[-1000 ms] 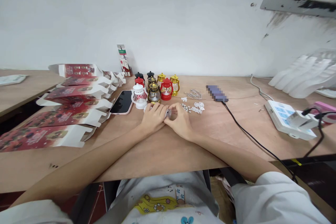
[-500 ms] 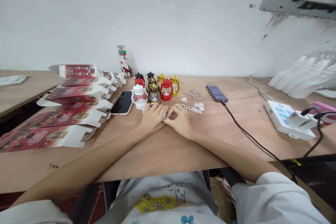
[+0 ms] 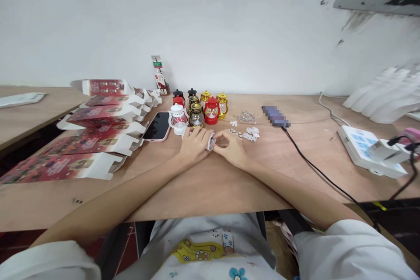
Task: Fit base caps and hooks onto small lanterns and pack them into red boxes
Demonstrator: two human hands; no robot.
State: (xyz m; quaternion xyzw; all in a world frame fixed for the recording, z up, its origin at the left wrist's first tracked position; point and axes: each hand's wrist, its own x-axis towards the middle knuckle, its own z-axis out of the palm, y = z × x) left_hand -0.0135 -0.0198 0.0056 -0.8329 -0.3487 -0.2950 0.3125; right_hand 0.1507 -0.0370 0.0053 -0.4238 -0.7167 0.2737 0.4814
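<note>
My left hand (image 3: 196, 145) is wrapped round a small white lantern (image 3: 210, 141) lying on its side just above the table. Its round base faces right and its inside looks dark; most of the body is hidden by my fingers. Thumb and forefinger of my right hand (image 3: 233, 148) are pinched together at that base, and whatever they hold is too small to make out. Just beyond my hands stand several lanterns: a white one (image 3: 178, 120), red ones (image 3: 211, 111), bronze ones (image 3: 197, 116), gold ones (image 3: 222, 106) and black ones.
Right of the lanterns lie silvery button cells (image 3: 235, 133), white small parts (image 3: 251, 134) and a pile of metal pieces (image 3: 246, 117). A phone (image 3: 157, 127) and red open boxes (image 3: 108, 138) are at left. A cabled device (image 3: 276, 116) and power strip (image 3: 370, 151) are at right.
The right fingers have drawn slightly back from the base, so more of its round rim shows. The whole view has shifted a little as the head turned left.
</note>
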